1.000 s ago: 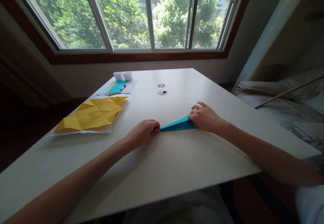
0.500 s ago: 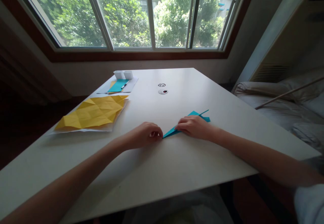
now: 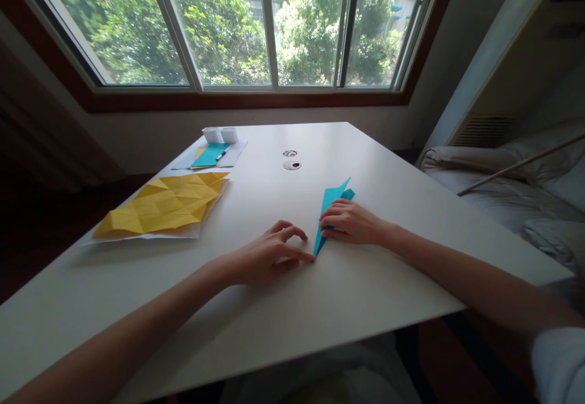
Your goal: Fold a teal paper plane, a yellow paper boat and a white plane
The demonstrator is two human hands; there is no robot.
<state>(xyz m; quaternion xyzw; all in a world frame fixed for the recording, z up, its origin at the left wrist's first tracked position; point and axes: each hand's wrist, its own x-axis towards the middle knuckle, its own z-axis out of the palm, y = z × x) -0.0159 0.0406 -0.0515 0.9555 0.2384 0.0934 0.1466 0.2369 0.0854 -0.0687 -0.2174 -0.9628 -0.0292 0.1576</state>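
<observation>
Your right hand [image 3: 350, 224] lies flat over the middle of the folded blue paper [image 3: 333, 200], its fingers [image 3: 329, 216] spread and pressing down rather than pinching, which keeps the long narrow shape pinned to the white tabletop [image 3: 365, 282] so it cannot slide or spring open. The paper sits near the middle of the tabletop, a little to your right, its sharp tip pointing back toward you and its wider end fanning away toward the window [image 3: 256, 26]. Your left hand [image 3: 269, 255] rests just beside that near tip, fingers loosely curled and holding nothing, with a fingertip reaching to or almost to the point; whether it actually touches is hard to tell. Placed there, it looks set to steady the tip while the other hand bears down on the body of the fold. Well off to your left lies a creased yellow sheet [image 3: 159, 206] on a white backing sheet, kept clear of the working spot. Beyond it, near the far edge, another blue sheet [image 3: 209, 155] with a pen [image 3: 221, 155] lies on white paper beside two small white boxes [image 3: 219, 134]. Two small round fittings [image 3: 291, 159] are set in the tabletop past the folded paper
</observation>
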